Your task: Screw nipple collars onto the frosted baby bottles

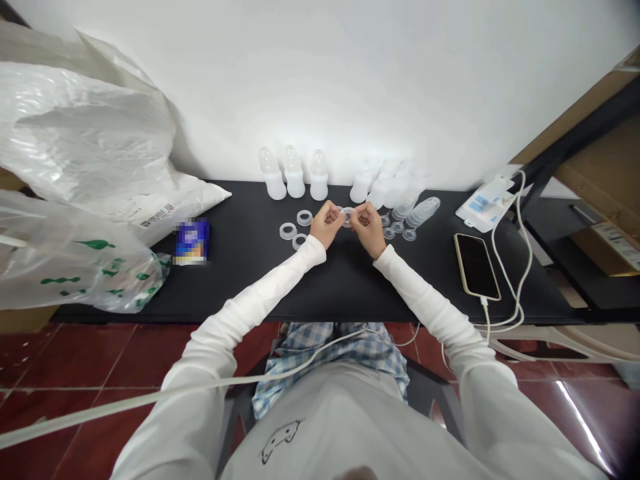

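Both hands meet over the middle of the black table. My left hand and my right hand pinch a small whitish ring between them from opposite sides; the fingers partly cover it. Left of my left hand lie a few loose white collar rings, one partly behind the wrist. Just right of my right hand are several clear silicone nipples and stacked clear caps. Behind the hands stand three white baby bottles with clear domed tops, and several white bottles farther right.
A phone on a charging cable and a white-and-blue packet lie at the right. Large plastic bags and a blurred blue pack occupy the left. A white cable crosses my lap.
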